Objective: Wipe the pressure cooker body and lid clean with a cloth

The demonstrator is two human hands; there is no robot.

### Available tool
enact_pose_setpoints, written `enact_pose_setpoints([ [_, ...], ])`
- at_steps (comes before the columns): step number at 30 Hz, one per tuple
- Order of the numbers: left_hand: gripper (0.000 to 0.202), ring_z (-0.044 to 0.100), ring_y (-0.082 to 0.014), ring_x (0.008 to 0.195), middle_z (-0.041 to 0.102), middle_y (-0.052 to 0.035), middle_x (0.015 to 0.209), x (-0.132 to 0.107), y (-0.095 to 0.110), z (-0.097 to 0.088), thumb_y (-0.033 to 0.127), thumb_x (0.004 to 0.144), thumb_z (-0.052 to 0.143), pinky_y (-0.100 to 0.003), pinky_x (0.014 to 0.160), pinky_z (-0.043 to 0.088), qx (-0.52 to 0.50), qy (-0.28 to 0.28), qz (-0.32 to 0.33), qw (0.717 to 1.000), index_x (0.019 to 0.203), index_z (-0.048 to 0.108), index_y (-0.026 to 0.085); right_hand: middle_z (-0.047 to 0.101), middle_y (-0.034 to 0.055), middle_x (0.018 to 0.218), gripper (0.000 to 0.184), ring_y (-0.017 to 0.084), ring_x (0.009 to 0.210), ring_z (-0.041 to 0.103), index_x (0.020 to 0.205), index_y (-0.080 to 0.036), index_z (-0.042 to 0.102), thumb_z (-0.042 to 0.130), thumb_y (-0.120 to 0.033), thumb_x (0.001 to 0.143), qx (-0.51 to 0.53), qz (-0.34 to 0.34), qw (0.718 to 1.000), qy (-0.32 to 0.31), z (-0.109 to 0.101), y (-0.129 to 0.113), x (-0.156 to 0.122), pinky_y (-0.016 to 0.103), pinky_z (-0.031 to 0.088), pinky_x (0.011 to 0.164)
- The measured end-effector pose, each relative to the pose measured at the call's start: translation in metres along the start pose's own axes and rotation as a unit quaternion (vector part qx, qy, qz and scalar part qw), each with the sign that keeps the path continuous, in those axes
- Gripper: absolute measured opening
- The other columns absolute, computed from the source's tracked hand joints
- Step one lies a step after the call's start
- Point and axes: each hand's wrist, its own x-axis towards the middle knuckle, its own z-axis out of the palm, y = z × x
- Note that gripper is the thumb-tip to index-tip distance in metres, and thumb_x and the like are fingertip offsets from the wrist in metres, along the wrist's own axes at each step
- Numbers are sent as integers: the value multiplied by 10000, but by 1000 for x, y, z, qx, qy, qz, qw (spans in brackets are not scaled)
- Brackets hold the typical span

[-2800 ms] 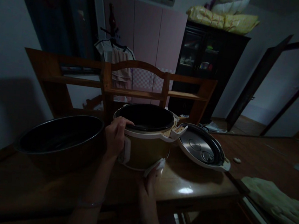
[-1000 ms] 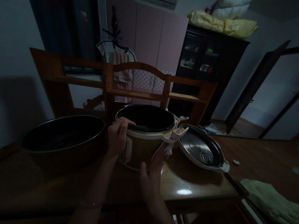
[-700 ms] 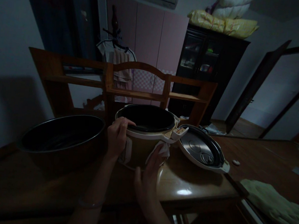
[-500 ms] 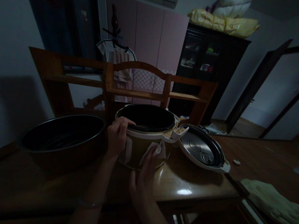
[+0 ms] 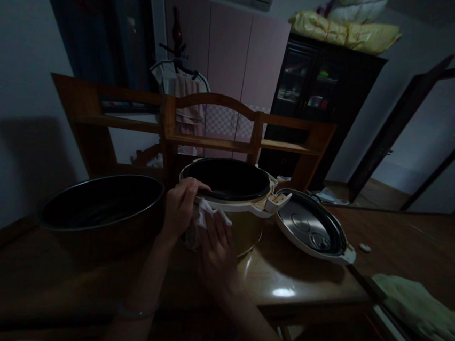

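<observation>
White cloth was held under my right hand, its fingers extended close together, pressing it against the left front of the cooker. My left hand was curled over the cooker's near-left rim. The cooker stood upright on the wooden surface between a dark pot and an upturned lid.

My left hand grips the rim of the cooker; my right hand presses a white cloth against its side. A dark pot stands to the left, an upturned lid lies to the right.
</observation>
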Motion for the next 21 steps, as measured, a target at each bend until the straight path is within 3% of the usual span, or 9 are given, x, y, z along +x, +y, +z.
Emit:
enact_pose_setpoints([
  [6,434,646,-200,887,723,-42,896,-1,-2,2,339,1021,365,-335,857,450,-10,8,-1,1000,852,746,217,371,113,1618,522,240,1558,159,1411,-90,529,425,-106,899,-4,-41,999,-9,-11,7,10,456,255,1238],
  [10,434,639,-197,867,708,-40,879,-2,-3,3,336,1022,364,-337,845,445,-9,19,5,1000,855,745,215,366,85,1624,539,220,1555,170,1436,-108,510,439,-107,902,-10,-33,999,-33,-22,9,7,438,227,1257],
  [15,445,639,-205,893,708,-40,870,-1,-1,4,333,1024,352,-342,862,440,-4,17,11,1000,837,739,218,300,88,1653,719,273,1558,151,1536,-133,389,506,-89,828,-11,32,997,-65,-29,17,-15,511,237,1257],
  [21,449,649,-212,891,721,-45,875,-1,-1,5,356,1015,350,-341,865,453,8,33,6,999,804,724,225,235,100,1672,891,328,1562,104,1628,-152,120,469,-46,814,-3,61,997,-45,-28,42,-50,604,271,1225],
])
